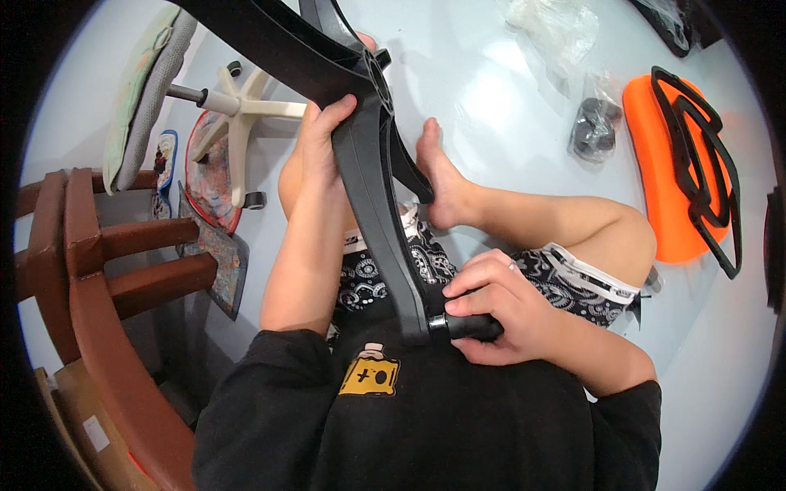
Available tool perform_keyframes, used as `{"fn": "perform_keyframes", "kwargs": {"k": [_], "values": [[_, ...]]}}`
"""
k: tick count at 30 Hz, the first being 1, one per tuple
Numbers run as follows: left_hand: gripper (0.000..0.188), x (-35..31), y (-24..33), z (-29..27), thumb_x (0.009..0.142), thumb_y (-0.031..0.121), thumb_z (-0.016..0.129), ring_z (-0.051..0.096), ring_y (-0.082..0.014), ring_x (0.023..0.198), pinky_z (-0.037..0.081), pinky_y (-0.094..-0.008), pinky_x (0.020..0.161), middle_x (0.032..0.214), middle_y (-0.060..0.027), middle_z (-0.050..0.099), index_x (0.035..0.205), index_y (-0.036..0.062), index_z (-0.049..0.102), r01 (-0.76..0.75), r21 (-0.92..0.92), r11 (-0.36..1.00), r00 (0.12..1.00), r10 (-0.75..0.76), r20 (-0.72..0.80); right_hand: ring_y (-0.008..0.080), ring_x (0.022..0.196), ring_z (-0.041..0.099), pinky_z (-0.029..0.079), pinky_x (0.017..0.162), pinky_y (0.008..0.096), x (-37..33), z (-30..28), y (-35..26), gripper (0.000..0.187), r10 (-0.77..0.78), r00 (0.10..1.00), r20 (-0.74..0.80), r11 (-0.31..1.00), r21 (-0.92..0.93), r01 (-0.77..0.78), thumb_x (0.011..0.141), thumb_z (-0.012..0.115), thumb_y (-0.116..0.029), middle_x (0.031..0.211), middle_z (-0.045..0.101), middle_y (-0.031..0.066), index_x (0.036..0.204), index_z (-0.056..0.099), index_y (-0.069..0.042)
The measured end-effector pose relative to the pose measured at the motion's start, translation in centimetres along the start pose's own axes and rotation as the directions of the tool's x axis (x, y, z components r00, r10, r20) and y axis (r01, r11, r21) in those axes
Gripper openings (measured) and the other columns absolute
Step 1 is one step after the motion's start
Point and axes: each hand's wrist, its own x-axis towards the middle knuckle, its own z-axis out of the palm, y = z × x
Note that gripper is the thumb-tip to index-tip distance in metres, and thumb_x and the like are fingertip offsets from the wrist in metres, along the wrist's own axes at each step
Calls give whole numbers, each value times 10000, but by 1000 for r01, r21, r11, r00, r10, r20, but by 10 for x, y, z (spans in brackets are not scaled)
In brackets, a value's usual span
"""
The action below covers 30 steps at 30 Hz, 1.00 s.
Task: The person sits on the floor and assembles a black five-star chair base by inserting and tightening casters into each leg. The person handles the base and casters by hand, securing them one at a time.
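One black chair base (377,86) is hovering over the lap (364,286), near leg (381,229) aiming at the shirt (458,425); the left hand (321,135) is clasping that leg, while the right hand (501,309), nearer its end, is holding a black wheel (483,329) crosswise against it, grip snugly curled; a white box label (96,434) is looking unreadable

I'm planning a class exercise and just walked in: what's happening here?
A seated person grips a black star-shaped base near its hub with the left hand. The right hand holds a black caster at the nearest leg's tip; how far in it sits is unclear. To the right, a clear bag holds dark round pieces, near an orange cushion with a black frame on it.
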Motion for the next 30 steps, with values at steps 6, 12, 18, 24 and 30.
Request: {"fn": "perform_keyframes", "kwargs": {"k": [6, 12, 18, 24, 30], "values": [[391, -10, 3, 0, 768, 214, 613, 620, -257, 803, 501, -339, 756, 933, -141, 630, 1083, -10, 555, 21, 69, 997, 999, -18, -40, 251, 961, 512, 383, 859, 384, -4, 13, 0, 421, -18, 1000, -2, 997, 75, 18, 659, 721, -88, 1027, 516, 80, 1041, 545, -73], [439, -26, -23, -17, 753, 180, 593, 599, -184, 775, 519, -294, 666, 915, -89, 584, 1145, 38, 459, 124, 11, 992, 988, -123, -88, 246, 951, 510, 383, 864, 385, -8, 17, 0, 426, -25, 1000, -6, 999, 31, 25, 649, 738, -88, 1024, 519, 69, 1036, 561, -76], [369, -45, -10, 11, 792, 243, 584, 612, -216, 846, 484, -297, 767, 983, -125, 610, 1084, 19, 553, 53, 337, 940, 986, 4, -167, 243, 937, 507, 384, 855, 377, -18, 20, 6, 412, 33, 999, 20, 999, 34, -33, 643, 746, -100, 1019, 520, 66, 1019, 576, -83], [460, -98, -33, -5, 853, 364, 519, 596, -197, 909, 477, -288, 795, 1047, -106, 608, 1158, 20, 527, 230, 119, 966, 960, -206, -189, 241, 941, 509, 385, 831, 368, -24, 23, 7, 399, 74, 997, -29, 992, 100, -71, 643, 745, -108, 996, 520, 62, 1005, 578, -92], [284, -173, -3, 21, 875, 224, 505, 567, -161, 787, 515, -332, 781, 962, -59, 521, 1087, 53, 426, 566, -136, 813, 817, -575, -36, 249, 925, 519, 398, 814, 366, -21, 35, 9, 365, 40, 996, -86, 996, 81, -34, 647, 749, -114, 981, 513, 61, 976, 593, -93]]}}
